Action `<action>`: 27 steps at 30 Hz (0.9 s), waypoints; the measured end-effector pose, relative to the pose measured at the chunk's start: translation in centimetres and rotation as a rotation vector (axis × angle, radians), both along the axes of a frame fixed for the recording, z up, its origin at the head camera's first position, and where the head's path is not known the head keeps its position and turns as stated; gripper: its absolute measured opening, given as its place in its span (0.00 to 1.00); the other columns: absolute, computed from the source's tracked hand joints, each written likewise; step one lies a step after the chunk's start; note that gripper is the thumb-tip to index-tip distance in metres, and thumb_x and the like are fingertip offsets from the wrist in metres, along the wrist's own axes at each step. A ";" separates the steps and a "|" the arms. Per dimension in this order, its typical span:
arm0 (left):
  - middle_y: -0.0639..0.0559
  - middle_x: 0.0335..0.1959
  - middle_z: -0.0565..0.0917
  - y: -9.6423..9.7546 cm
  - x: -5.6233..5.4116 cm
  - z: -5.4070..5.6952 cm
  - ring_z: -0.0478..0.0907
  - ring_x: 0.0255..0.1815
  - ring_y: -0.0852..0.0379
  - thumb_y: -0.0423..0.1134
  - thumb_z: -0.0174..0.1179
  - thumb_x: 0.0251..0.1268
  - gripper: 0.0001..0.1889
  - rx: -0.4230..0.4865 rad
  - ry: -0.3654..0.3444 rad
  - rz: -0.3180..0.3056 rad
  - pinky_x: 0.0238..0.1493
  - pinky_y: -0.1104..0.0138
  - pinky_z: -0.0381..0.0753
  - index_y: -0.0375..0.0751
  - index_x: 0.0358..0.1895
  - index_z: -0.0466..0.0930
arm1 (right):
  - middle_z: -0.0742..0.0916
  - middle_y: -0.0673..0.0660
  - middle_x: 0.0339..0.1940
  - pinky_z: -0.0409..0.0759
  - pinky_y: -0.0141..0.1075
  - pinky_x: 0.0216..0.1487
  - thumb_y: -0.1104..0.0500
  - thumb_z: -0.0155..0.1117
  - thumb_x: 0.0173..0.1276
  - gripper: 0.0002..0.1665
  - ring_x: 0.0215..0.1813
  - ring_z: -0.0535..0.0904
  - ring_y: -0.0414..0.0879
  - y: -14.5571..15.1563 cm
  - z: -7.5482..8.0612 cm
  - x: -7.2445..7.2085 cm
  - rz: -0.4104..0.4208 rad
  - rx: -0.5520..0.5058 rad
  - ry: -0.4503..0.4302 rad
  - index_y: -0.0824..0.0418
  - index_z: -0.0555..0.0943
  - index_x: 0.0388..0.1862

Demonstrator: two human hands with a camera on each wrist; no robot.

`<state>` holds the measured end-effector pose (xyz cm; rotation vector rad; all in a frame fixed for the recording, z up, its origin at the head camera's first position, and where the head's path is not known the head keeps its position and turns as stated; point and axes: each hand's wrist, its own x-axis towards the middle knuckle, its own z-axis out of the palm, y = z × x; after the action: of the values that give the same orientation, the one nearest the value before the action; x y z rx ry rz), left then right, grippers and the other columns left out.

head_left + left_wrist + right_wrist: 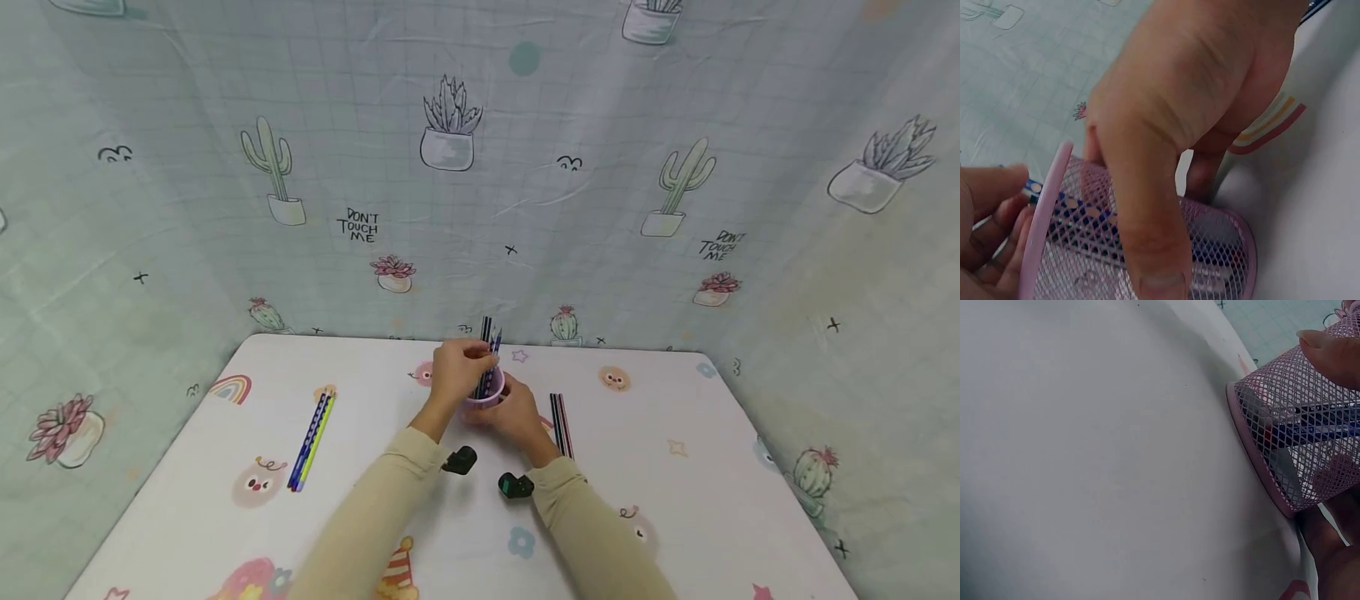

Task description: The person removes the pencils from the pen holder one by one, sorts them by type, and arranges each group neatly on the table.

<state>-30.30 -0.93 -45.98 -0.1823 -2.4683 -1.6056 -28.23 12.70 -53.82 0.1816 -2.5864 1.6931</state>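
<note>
- A blue dotted pencil (pixel 497 340) is pinched by the left hand (pixel 456 368), within the cup's mouth.
- The pink mesh cup (pixel 1300 465) is gripped by the right hand (pixel 521 417) (dark pencils (pixel 486 325) are held inside too).
- Blue-and-yellow pencils (pixel 310 442) are laid leftward, black-and-red pencils (pixel 561 427) rightward.

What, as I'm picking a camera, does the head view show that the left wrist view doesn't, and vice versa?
Only the head view: the pencil bundle on the left side of the white table, and the beige sleeves.
Only the left wrist view: the mesh weave of the pink cup, its base ring, and lower lengths of pencils inside.
Both: the right hand gripping the pink cup, the left hand at its rim, table and backdrop.
</note>
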 end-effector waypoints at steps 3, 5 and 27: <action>0.46 0.35 0.93 1.0 0.3 0.0 0.90 0.40 0.49 0.37 0.74 0.62 0.09 -0.075 0.028 0.059 0.46 0.56 0.90 0.38 0.42 0.93 | 0.89 0.58 0.60 0.85 0.50 0.65 0.52 0.90 0.44 0.47 0.62 0.85 0.52 -0.2 0.0 0.1 0.006 0.016 0.008 0.59 0.81 0.65; 0.46 0.33 0.93 1.5 0.4 0.0 0.90 0.39 0.49 0.37 0.75 0.61 0.09 -0.118 0.044 0.085 0.44 0.56 0.90 0.38 0.42 0.93 | 0.89 0.58 0.60 0.85 0.50 0.64 0.53 0.90 0.45 0.46 0.62 0.85 0.52 -0.2 0.1 0.1 0.007 0.026 0.017 0.59 0.81 0.65; 0.34 0.44 0.90 -0.6 0.0 4.9 0.90 0.40 0.51 0.30 0.69 0.68 0.10 0.363 -0.025 0.004 0.42 0.67 0.92 0.27 0.48 0.89 | 0.90 0.59 0.58 0.85 0.50 0.64 0.53 0.92 0.42 0.49 0.60 0.85 0.53 -0.2 0.2 0.1 -0.006 -0.011 -0.044 0.61 0.81 0.66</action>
<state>-30.35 -1.57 -41.10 -0.1032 -2.1415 -2.0258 -28.16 12.50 -53.62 0.1378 -2.6058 1.7284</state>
